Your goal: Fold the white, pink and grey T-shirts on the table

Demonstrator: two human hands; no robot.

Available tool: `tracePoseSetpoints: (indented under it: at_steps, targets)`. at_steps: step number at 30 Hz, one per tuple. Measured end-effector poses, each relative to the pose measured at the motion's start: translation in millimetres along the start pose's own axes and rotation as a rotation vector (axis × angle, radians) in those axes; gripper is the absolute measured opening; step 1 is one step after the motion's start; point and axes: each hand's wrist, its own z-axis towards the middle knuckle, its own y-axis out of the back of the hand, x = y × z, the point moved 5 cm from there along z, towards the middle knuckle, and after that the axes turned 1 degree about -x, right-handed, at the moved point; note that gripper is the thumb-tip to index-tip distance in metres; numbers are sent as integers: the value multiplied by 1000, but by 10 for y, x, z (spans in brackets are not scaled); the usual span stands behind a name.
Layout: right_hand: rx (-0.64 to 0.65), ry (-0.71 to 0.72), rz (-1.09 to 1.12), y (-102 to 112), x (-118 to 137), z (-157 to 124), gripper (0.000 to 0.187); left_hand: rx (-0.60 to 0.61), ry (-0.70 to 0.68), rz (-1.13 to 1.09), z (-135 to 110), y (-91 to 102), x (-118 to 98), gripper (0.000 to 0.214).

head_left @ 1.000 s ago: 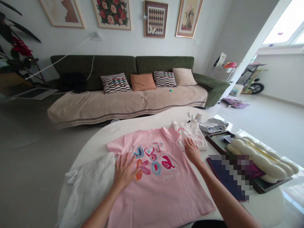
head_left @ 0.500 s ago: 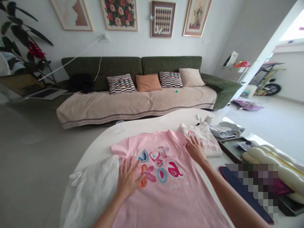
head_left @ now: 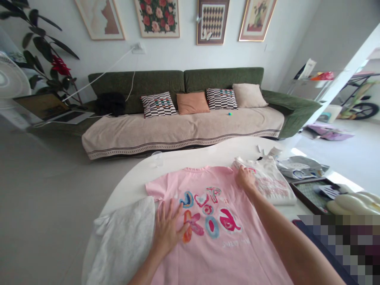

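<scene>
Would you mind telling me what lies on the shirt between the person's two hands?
In the head view, the pink T-shirt's colourful printed letters lie between the left hand and right hand.

A home living room; green sofa (head_left: 204,99), cushions, framed pictures (head_left: 157,18).

Both bare forearms reached forward from the bottom of the view. The left hand (head_left: 168,229) lay palm down, flat, its fingers (head_left: 172,208) spread and pointing away from the body, the thumb stuck out to the right. The left forearm ran back and down toward the lower edge. The right arm stretched farther, nearly straight, rising diagonally from the lower right. The right hand (head_left: 245,177) rested palm down, fingers together and slightly curled, holding nothing.
</scene>
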Motion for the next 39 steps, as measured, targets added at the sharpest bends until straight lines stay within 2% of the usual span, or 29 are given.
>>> tracePoseSetpoints:
  at_steps: [4,8,11,15,18,20,23,24,26,29,33,36,39]
  targets:
    - [56,-40,26,-43,-51,-6,36,29,19,-20,18,41,-18,66]
    - [72,77,71,3,43,-84,33,57,36,-28,22,34,-18,67]
    - [-12,118,85,147,-1,-169,39,73,45,-33,16,18,-14,66]
    - [-130,11,66,316,-243,-265,47,75,37,-39,18,20,-19,65]
    - [-189,-19,56,319,-225,-374,50,61,33,-43,26,31,-19,66]
    - [-199,76,59,227,-23,-500,50,54,29,-45,22,29,-18,67]
    - [-89,338,44,-81,374,-742,48,47,21,-44,-11,25,-13,67]
    - [-37,368,29,-204,444,-807,50,46,17,-43,-21,32,-14,66]
    - [28,323,-4,-417,457,-871,59,56,11,-40,-12,71,-25,67]
    - [12,239,-40,-581,342,-854,66,118,37,-32,163,168,-46,68]
    - [-36,271,-72,-596,281,-821,65,179,62,-71,690,219,-11,52]
    - [-44,277,-79,-580,290,-847,65,204,41,-97,997,52,106,50]
    - [-48,284,-63,-590,293,-859,64,256,124,-92,1069,-215,282,58]
